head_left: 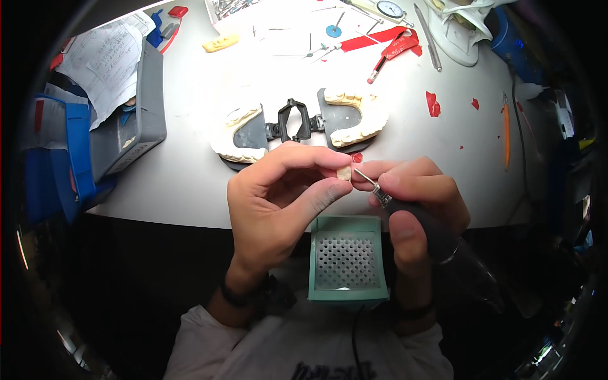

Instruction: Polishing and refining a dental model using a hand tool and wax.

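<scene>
Between thumb and index finger, my left hand (272,196) pinches a small cream dental crown (344,173). My right hand (424,190) is closed around a dark rotary handpiece (421,225), whose thin metal bur (365,177) points at the crown from the right. Whether the tip touches the crown I cannot tell. Beyond my hands lies an opened hinged articulator (295,120) with two cream dental models, one arch (240,152) on the left and the other (361,130) on the right. Below the hands sits a pale green box with a perforated grille (346,259).
At the left stands a grey bin (149,107) with papers (114,63) on it. Red sheet scraps (432,104), a blue disc on a shank (334,30), a dial gauge (391,9), a silver pen (428,38) and an orange pencil (506,133) lie farther back and right.
</scene>
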`<act>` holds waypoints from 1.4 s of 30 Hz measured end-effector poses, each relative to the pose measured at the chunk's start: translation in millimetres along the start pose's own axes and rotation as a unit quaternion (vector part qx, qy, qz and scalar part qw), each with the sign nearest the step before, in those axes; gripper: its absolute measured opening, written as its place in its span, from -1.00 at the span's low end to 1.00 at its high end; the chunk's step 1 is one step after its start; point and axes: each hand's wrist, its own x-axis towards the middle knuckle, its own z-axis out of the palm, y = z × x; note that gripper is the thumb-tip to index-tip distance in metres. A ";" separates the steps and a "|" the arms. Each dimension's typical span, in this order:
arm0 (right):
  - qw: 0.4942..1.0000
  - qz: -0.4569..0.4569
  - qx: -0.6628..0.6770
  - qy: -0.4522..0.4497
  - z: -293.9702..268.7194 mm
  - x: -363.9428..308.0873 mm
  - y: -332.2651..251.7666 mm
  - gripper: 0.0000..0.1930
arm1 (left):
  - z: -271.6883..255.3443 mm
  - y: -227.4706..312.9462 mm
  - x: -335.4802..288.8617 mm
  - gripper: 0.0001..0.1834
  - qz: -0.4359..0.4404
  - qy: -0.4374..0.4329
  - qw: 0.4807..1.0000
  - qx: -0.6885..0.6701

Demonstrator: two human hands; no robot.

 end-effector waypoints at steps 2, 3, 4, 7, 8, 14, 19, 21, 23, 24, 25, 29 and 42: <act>1.000 -0.012 -0.017 0.002 1.0 0.7 -0.3 -0.75 | 0.9 1.6 0.7 -0.73 0.002 0.000 1.000 0.007; 1.000 -0.011 -0.014 0.001 4.3 -1.4 -0.5 -0.75 | -0.2 2.0 -0.1 -0.74 0.004 0.000 1.000 0.015; 1.000 0.007 -0.024 0.009 8.1 -4.1 -1.3 -0.71 | -0.9 1.6 -0.4 -0.74 0.003 0.003 1.000 0.017; 1.000 -0.003 -0.017 0.017 7.0 -3.0 4.1 -0.71 | -0.6 0.4 -0.6 -0.74 0.016 0.004 1.000 -0.001; 0.999 -0.031 0.000 0.018 5.5 -1.8 6.1 -0.74 | -0.7 0.1 -0.9 -0.75 0.015 0.002 1.000 0.001; 1.000 -0.013 -0.024 -0.004 3.2 0.7 1.1 -0.73 | -2.6 -1.2 -0.9 -0.76 0.022 -0.001 0.999 0.028; 0.999 -0.014 -0.033 -0.006 2.6 1.1 1.7 -0.73 | -2.5 -2.9 -0.7 -0.76 0.033 0.001 0.998 0.045; 0.999 -0.015 -0.036 -0.009 2.6 1.9 1.3 -0.73 | -3.5 -3.6 0.1 -0.76 0.042 -0.001 0.998 0.055; 0.999 -0.013 -0.034 -0.009 3.7 2.4 0.9 -0.73 | -3.7 -3.3 -0.3 -0.76 0.051 -0.001 0.997 0.064; 0.999 -0.012 -0.036 -0.010 3.7 2.6 1.3 -0.73 | -3.2 -3.1 -0.2 -0.76 0.048 0.001 0.997 0.061; 0.999 -0.014 -0.035 -0.011 3.6 2.6 2.1 -0.73 | -2.9 -3.0 -0.3 -0.76 0.046 0.003 0.997 0.057; 0.999 -0.023 -0.034 -0.018 2.5 3.0 4.7 -0.74 | -3.8 -3.8 0.2 -0.76 0.049 0.002 0.998 0.049; 0.999 -0.036 -0.005 0.000 4.1 0.0 12.7 -0.73 | -3.6 -5.1 1.0 -0.76 0.065 0.010 0.996 0.059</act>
